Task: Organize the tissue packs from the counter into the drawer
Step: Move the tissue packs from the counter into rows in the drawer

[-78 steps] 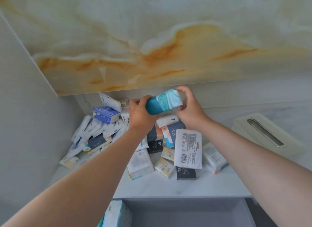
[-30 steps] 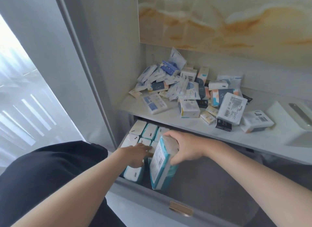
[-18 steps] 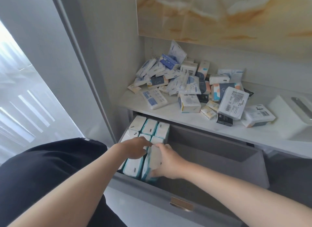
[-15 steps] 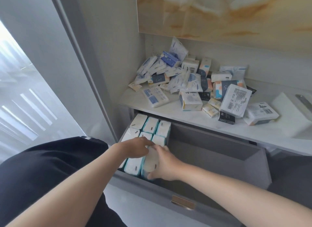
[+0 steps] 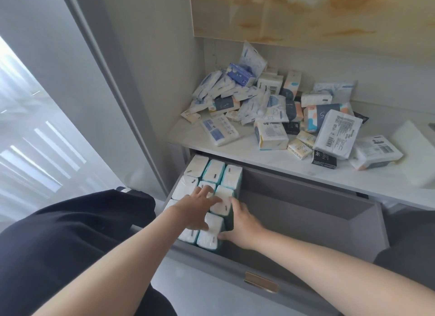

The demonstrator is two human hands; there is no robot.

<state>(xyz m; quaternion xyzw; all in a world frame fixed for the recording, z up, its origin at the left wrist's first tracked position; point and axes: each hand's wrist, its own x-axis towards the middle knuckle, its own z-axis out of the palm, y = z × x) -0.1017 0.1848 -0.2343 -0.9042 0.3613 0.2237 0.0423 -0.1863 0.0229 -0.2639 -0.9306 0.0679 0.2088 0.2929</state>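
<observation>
Down at the left end of the pulled-out grey drawer, the teal-and-white plastic-wrapped tissue packs are standing on end in three tight rows, their white tops facing up. The left hand is lying across the tops of the middle packs. Its grip is open, with the fingers spread flat and holding nothing. The right hand is pressing against the teal right side of the nearest packs. Its grip is open too, the fingers lying straight along the wrapping and the thumb touching the front pack's lower corner.

A small brass pull is showing on the drawer front. Just above the drawer, the white marble-look counter is carrying a loose heap of assorted tissue packets in white, blue, navy and peach, piled towards the back corner. A large white packet with a printed barcode label is leaning on the heap's right side, and a white rectangular tissue box is sitting at the far right edge. An orange-veined stone panel is covering the wall above, and black fabric on the person is filling the lower left.
</observation>
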